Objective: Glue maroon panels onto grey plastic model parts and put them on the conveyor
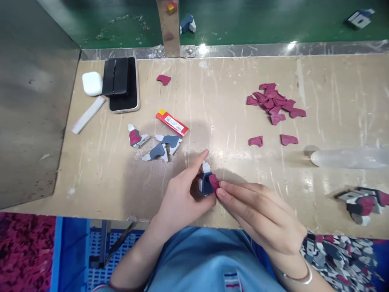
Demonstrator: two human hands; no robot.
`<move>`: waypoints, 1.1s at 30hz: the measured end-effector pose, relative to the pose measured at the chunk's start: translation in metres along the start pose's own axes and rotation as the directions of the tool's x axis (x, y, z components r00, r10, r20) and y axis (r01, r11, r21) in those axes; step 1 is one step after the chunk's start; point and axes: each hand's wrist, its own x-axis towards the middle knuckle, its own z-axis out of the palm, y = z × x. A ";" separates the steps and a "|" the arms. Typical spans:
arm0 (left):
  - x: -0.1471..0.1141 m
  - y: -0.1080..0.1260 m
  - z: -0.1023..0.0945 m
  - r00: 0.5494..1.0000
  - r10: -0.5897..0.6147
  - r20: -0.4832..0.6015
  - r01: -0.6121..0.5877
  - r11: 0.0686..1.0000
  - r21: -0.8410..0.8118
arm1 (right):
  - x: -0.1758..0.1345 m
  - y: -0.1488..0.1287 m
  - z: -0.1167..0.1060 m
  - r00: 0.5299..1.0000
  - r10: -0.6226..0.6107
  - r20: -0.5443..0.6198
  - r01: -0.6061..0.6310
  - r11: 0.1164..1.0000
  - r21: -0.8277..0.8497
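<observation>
Near the table's front edge, my left hand [185, 188] is closed around a small navy-and-white plastic part [206, 183]. A maroon plastic piece [214, 182] is pinched between the thumb and fingers of my right hand [261, 211], right against the navy part's side. Whether the two are joined I cannot tell. To the left of my left hand lie two navy-and-grey parts [157, 151] and a similar part with a maroon face [134, 137]. Beyond my right hand sits a pile of maroon pieces [273, 100], with two loose ones closer to me.
A red-and-yellow packet [172, 122], a phone [133, 81] under a black case [115, 77] and a white case [92, 83] are on the table. A clear tube [349, 158] and finished-looking parts [364, 202] lie right. A green conveyor belt [243, 24] runs behind; bins hold parts below.
</observation>
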 end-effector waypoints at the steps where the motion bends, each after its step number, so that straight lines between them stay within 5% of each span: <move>1: 0.000 0.000 0.000 1.000 0.000 0.003 0.000 1.000 -0.007 | 0.001 0.001 0.001 1.000 -0.009 0.009 0.009 1.000 0.010; 10: -0.002 -0.004 0.002 1.000 0.002 0.002 -0.002 0.999 -0.045 | 0.007 0.007 0.014 0.999 0.026 0.021 -0.026 0.999 0.041; 17: -0.007 0.004 -0.011 0.992 0.019 0.123 0.026 0.933 -0.358 | 0.007 0.001 0.020 0.994 0.112 0.017 -0.114 0.980 0.162; 23: -0.007 0.002 -0.017 0.988 -0.091 0.125 0.143 0.849 -0.509 | 0.005 -0.005 0.026 0.932 0.358 -0.061 -0.272 0.799 0.536; 33: -0.005 0.000 -0.018 0.974 -0.115 0.193 0.202 0.824 -0.530 | 0.003 -0.003 0.036 0.913 0.391 -0.113 -0.264 0.781 0.567</move>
